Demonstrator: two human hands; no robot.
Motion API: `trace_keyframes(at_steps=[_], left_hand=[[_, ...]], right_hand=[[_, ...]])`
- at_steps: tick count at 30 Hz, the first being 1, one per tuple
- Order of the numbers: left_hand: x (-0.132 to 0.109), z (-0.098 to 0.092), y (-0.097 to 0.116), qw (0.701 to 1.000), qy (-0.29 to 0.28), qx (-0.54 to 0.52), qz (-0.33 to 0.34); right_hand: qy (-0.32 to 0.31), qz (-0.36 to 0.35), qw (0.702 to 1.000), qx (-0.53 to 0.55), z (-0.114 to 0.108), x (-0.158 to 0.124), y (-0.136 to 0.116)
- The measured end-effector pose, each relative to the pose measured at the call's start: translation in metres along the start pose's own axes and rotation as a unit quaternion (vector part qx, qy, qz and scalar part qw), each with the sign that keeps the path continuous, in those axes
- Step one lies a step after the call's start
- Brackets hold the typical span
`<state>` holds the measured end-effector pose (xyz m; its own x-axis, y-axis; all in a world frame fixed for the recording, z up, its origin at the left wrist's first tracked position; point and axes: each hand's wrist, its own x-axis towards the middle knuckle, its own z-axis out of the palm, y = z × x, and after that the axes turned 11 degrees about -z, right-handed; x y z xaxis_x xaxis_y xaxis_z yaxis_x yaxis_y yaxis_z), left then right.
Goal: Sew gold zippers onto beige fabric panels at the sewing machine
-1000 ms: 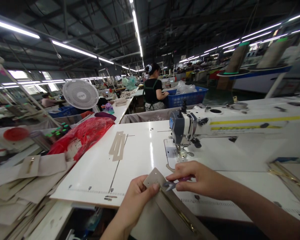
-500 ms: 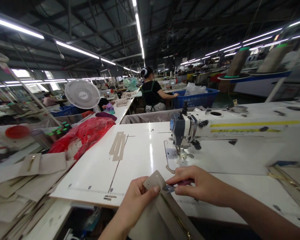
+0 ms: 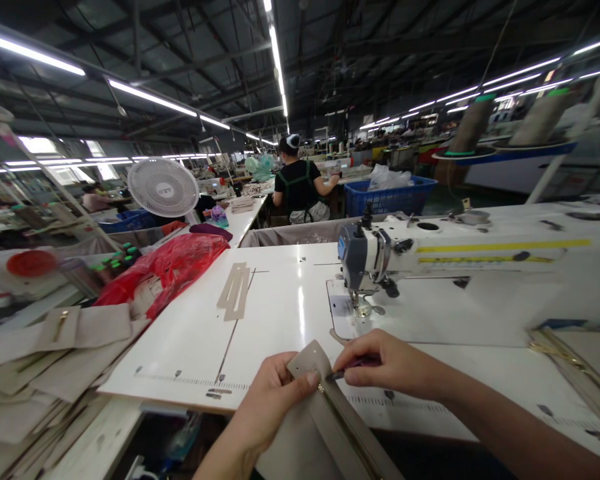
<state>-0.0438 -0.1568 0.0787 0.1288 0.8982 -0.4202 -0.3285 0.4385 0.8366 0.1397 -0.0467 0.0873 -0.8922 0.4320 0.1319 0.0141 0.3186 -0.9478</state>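
Observation:
My left hand (image 3: 267, 403) pinches the upper end of a beige zipper strip (image 3: 330, 410) that runs down towards the bottom edge, thumb on top. My right hand (image 3: 387, 363) is closed on a small thread snipper (image 3: 347, 369), its metal tip touching the strip near the zipper's end. Both hands hover over the near edge of the white sewing table (image 3: 275, 313). The white sewing machine (image 3: 380, 257) stands just beyond my right hand, its needle area above the plate.
A beige cut-out piece (image 3: 235, 292) lies mid-table. A red plastic bag (image 3: 173, 267) and stacked beige panels (image 3: 55, 360) sit to the left. A fan (image 3: 163, 188), a blue crate (image 3: 387, 197) and a person in black (image 3: 297, 183) are behind. More zipper strips (image 3: 575, 367) lie at right.
The snipper tip has closed in on the strip's end and my right hand has shifted slightly left. The person behind has moved left. My left hand keeps its grip.

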Motion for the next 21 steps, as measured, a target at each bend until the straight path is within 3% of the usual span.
trace_keyframes(at_steps=[4,8,21], left_hand=[[0.001,-0.001,-0.002,0.999,0.022,0.041,0.002],[0.0,0.0,-0.001,0.996,0.045,0.079,0.007],[0.004,-0.009,-0.013,0.994,0.052,0.099,-0.006]], right_hand=[[0.019,0.015,0.999,-0.045,0.004,-0.001,-0.006],[0.037,-0.013,0.995,-0.094,0.006,-0.001,-0.01],[-0.004,0.028,0.999,-0.04,0.006,0.001,0.007]])
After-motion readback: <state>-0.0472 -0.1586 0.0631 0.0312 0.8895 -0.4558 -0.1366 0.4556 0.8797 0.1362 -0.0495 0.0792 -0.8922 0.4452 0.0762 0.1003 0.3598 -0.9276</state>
